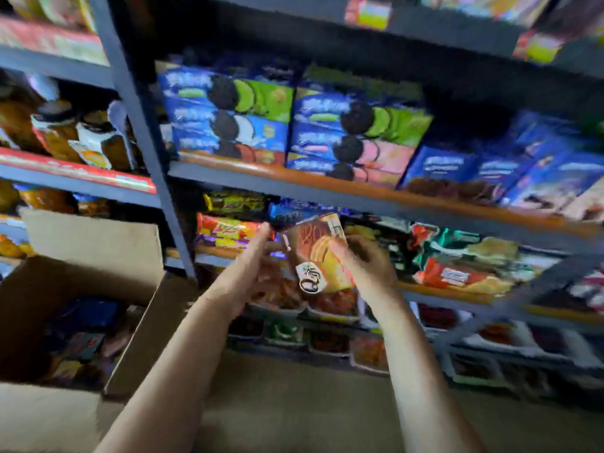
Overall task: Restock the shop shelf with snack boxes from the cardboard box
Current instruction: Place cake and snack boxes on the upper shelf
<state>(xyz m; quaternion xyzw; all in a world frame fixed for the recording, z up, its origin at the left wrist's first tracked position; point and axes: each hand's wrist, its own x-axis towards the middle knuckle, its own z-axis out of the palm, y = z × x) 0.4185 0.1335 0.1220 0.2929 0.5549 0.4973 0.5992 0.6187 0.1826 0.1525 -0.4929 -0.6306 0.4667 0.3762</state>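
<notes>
I have the snack box (322, 256), brown and orange, held tilted in front of the lower middle shelf (434, 291), not resting on any board. My right hand (367, 261) grips its right edge, fingers curled round it. My left hand (253, 269) lies along its left side with fingers straight, touching rather than clasping. Behind the box that shelf is crowded: red and yellow packets (228, 230) at the left, red and green packs (457, 266) at the right, with little open board showing between them. The shelf above carries stacked blue cookie boxes (291, 125) right up to its orange front lip. The cardboard box (81, 289) stands near left, flaps open, with dark mixed packets inside; blur hides their kind. Trays (330, 341) line the bottom row.
</notes>
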